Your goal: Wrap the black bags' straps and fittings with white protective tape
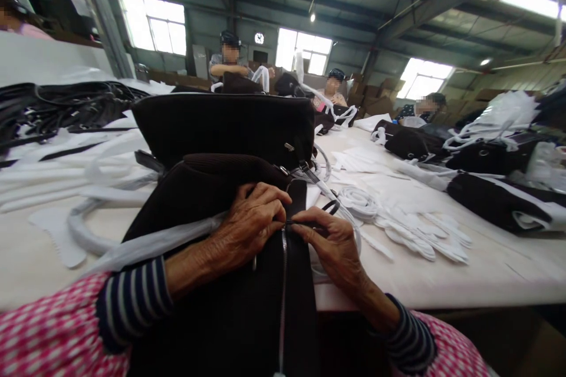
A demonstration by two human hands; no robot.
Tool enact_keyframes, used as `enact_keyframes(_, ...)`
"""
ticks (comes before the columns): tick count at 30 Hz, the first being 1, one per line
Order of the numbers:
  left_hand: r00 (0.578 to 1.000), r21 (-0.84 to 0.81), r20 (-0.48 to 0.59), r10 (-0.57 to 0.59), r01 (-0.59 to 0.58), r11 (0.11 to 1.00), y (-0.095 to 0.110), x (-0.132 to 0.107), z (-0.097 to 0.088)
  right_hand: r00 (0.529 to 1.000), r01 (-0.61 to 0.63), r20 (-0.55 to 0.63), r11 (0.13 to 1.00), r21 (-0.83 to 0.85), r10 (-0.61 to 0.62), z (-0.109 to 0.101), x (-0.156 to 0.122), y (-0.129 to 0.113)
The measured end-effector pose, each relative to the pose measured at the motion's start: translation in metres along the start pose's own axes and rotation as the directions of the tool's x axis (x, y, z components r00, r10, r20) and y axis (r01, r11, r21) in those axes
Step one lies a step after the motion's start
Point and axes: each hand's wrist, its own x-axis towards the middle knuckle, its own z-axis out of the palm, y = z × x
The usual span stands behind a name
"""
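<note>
A black bag (212, 318) lies in front of me, partly over the table edge. Down its right side runs a silver-toothed zipper (283, 283). My left hand (254, 215) rests on the bag, its fingertips pinched together at the zipper's upper part. Facing it, my right hand (333, 244) pinches a thin black strip (289, 222) between thumb and forefinger, at the same spot on the zipper. Fingers hide what the left hand grips exactly. A black loop (331, 206) shows above my right hand. Under my left wrist passes a plastic-wrapped handle (163, 241).
Another black bag (221, 129) stands just behind. Black straps (66, 112) are piled at left. White cut pieces (420, 227) and a white coil (358, 200) lie right on the table (442, 283). More black bags (495, 200) lie farther right. Several people work beyond.
</note>
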Motion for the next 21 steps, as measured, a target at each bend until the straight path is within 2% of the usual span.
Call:
enact_keyframes(6, 0.999, -0.014, -0.012, -0.039, 0.039, 0.999, 0.0038, 0.0024, -0.0026, 1.0, -0.003, 0.03, 0.999, -0.033, 0.004, -0.0009, 0.0028, -0.004)
enact_keyframes(11, 0.999, -0.013, 0.013, -0.033, 0.033, 0.999, 0.0054, 0.002, -0.005, 0.998, 0.032, 0.066, 0.994, -0.103, -0.025, -0.0028, 0.0034, -0.0051)
enact_keyframes(16, 1.0, 0.004, 0.011, -0.028, 0.028, 1.0, 0.0058, 0.0008, -0.0048, 0.995, 0.019, 0.099, 0.988, -0.154, -0.003, -0.0037, 0.007, -0.0059)
enact_keyframes(18, 1.0, 0.019, 0.01, -0.025, 0.024, 1.0, 0.0062, 0.0004, -0.0046, 0.992, 0.063, 0.121, 0.973, -0.223, -0.037, -0.0035, 0.0067, -0.0079)
enact_keyframes(21, 1.0, 0.043, 0.012, -0.011, 0.01, 0.999, 0.006, -0.0001, -0.0037, 0.976, 0.2, 0.155, 0.916, -0.349, -0.154, -0.0028, 0.0043, -0.0106)
